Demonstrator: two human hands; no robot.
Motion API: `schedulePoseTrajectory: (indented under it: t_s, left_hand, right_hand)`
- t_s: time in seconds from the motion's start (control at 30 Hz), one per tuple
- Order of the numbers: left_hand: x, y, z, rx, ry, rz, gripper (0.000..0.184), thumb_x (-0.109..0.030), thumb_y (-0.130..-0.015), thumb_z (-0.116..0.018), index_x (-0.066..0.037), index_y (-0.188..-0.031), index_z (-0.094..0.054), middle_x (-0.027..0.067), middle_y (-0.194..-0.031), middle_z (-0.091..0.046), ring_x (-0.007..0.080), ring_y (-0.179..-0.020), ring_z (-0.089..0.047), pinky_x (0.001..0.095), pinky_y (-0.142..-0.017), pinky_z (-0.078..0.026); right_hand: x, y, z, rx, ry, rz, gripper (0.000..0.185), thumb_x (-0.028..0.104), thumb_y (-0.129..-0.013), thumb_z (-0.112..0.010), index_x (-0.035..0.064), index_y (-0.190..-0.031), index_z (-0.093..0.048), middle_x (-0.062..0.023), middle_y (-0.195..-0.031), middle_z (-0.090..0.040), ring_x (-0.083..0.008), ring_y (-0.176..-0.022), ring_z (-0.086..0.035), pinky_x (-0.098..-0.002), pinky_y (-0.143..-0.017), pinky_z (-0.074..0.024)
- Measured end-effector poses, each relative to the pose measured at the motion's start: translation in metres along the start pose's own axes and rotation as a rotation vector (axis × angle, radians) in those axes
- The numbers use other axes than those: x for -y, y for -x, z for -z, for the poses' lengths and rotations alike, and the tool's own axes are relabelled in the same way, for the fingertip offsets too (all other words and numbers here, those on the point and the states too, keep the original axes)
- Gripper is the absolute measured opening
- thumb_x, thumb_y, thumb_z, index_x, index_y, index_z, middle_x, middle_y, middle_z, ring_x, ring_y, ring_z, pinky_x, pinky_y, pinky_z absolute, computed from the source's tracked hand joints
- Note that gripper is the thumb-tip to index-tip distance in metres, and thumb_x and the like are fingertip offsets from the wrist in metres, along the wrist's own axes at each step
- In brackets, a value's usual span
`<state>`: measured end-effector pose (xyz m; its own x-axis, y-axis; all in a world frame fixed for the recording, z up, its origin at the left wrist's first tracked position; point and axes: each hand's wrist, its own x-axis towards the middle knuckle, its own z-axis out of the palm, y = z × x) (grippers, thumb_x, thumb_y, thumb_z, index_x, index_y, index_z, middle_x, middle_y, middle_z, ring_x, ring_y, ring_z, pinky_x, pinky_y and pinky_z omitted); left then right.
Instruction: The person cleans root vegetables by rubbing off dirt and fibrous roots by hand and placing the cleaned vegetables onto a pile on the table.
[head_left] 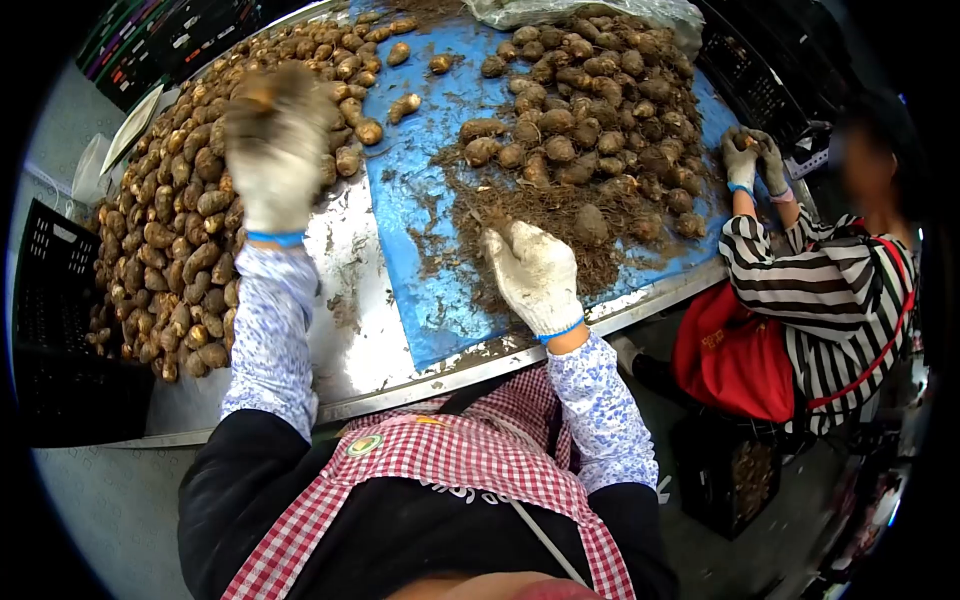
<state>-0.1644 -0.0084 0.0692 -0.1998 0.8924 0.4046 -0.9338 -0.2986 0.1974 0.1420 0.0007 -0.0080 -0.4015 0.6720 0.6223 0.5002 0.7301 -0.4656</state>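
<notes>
My left hand [278, 165], in a whitish work glove, is over the right edge of the pile of cleaner brown tubers [180, 240]. Its fingers are smeared by motion, and whether a tuber is in them cannot be made out. My right hand [535, 275], gloved too, rests palm down at the near edge of the loose root fibres [480, 215] on the blue sheet [400, 270]. Its fingers are bent into the fibres and partly hidden. Just beyond it lies the heap of hairy, soil-covered tubers [600, 110].
A co-worker in a striped top [820, 280] sits at the right, with both gloved hands [750, 160] at the table's edge. Black crates [55, 270] stand at the left. A clear plastic bag [600, 12] lies at the far edge. The metal table rim [655, 300] runs before me.
</notes>
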Motion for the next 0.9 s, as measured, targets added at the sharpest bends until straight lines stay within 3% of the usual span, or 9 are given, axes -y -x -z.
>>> schedulePoseTrajectory:
  t_s: [0.13,0.17,0.2,0.4,0.63,0.67,0.73,0.8,0.9]
  left_hand:
    - [0.018,-0.038,0.004,-0.254,-0.437,-0.229,0.046,-0.038,-0.099,-0.048,-0.001,-0.125,-0.057,0.0212,-0.135,-0.053,0.0325,-0.130,-0.048,0.0519,-0.108,-0.040]
    - [0.042,-0.034,-0.007,-0.210,-1.135,-0.083,0.041,-0.033,-0.099,-0.049,-0.004,-0.126,-0.057,0.0199,-0.136,-0.053,0.0316,-0.130,-0.048,0.0482,-0.108,-0.041]
    - [0.066,-0.030,-0.017,-0.144,-1.825,0.090,0.036,-0.029,-0.099,-0.050,-0.006,-0.126,-0.058,0.0187,-0.136,-0.053,0.0307,-0.131,-0.048,0.0445,-0.108,-0.041]
    - [0.155,-0.059,0.037,0.656,-2.649,0.468,0.040,-0.028,-0.094,-0.059,-0.005,-0.126,-0.057,0.0226,-0.120,-0.059,0.0359,-0.105,-0.063,0.0440,-0.089,-0.052]
    - [0.154,-0.063,0.045,0.465,-2.541,0.674,0.038,-0.017,-0.088,-0.060,-0.002,-0.123,-0.055,0.0234,-0.118,-0.060,0.0348,-0.104,-0.063,0.0411,-0.089,-0.053]
    - [0.151,-0.062,0.043,0.361,-2.460,0.702,0.040,-0.016,-0.087,-0.061,-0.001,-0.124,-0.055,0.0226,-0.118,-0.061,0.0334,-0.104,-0.063,0.0403,-0.089,-0.053]
    - [0.143,-0.053,0.015,-0.022,-1.983,0.873,0.033,-0.013,-0.089,-0.063,0.002,-0.114,-0.049,0.0187,-0.095,-0.063,0.0210,-0.075,-0.066,0.0347,-0.063,-0.058]
    - [0.139,-0.038,0.036,-0.338,-0.937,0.663,0.026,-0.015,-0.095,-0.059,-0.001,-0.112,-0.047,0.0162,-0.086,-0.062,0.0167,-0.063,-0.062,0.0308,-0.050,-0.054]
    - [0.141,0.000,0.019,-0.249,-0.753,0.792,0.031,-0.021,-0.100,-0.053,-0.003,-0.124,-0.048,0.0094,-0.097,-0.064,0.0130,-0.073,-0.062,0.0289,-0.063,-0.055]
  right_hand:
    - [0.005,0.000,-0.007,0.133,-0.139,-0.062,0.031,0.035,-0.088,-0.066,0.0089,-0.071,-0.066,-0.0096,-0.062,-0.059,-0.0270,-0.054,-0.061,-0.0370,-0.051,-0.0489]
    - [0.006,-0.002,-0.011,0.214,-0.109,-0.073,0.028,0.034,-0.087,-0.068,0.0088,-0.074,-0.067,-0.0111,-0.070,-0.063,-0.0269,-0.061,-0.063,-0.0377,-0.055,-0.0503]
    - [0.016,-0.011,-0.002,0.318,0.033,-0.044,0.024,0.032,-0.085,-0.069,0.0088,-0.079,-0.068,-0.0117,-0.077,-0.066,-0.0265,-0.068,-0.064,-0.0380,-0.061,-0.0514]
    - [0.002,-0.021,0.001,0.042,0.217,0.225,0.021,0.016,-0.080,-0.066,0.0070,-0.099,-0.066,-0.0084,-0.095,-0.066,-0.0251,-0.087,-0.064,-0.0380,-0.075,-0.0499]
    - [-0.032,-0.028,0.018,-0.186,-0.279,-0.342,0.014,0.014,-0.087,-0.068,0.0042,-0.097,-0.069,-0.0136,-0.086,-0.071,-0.0294,-0.069,-0.067,-0.0312,-0.066,-0.0541]
    - [-0.022,-0.030,0.033,-0.101,0.026,-0.315,0.014,0.016,-0.087,-0.069,0.0041,-0.095,-0.070,-0.0134,-0.086,-0.071,-0.0289,-0.070,-0.068,-0.0303,-0.066,-0.0537]
    - [-0.025,-0.027,0.028,-0.087,-0.062,-0.346,0.018,0.018,-0.087,-0.070,0.0047,-0.098,-0.069,-0.0139,-0.087,-0.071,-0.0289,-0.070,-0.068,-0.0313,-0.064,-0.0541]
    - [-0.020,-0.030,0.025,-0.078,-0.069,-0.333,0.022,0.021,-0.086,-0.071,0.0053,-0.101,-0.067,-0.0145,-0.088,-0.070,-0.0291,-0.070,-0.068,-0.0326,-0.062,-0.0545]
    - [-0.006,-0.039,0.019,-0.089,0.016,-0.112,0.033,0.025,-0.086,-0.071,0.0051,-0.111,-0.062,-0.0149,-0.085,-0.068,-0.0288,-0.069,-0.068,-0.0364,-0.057,-0.0550]
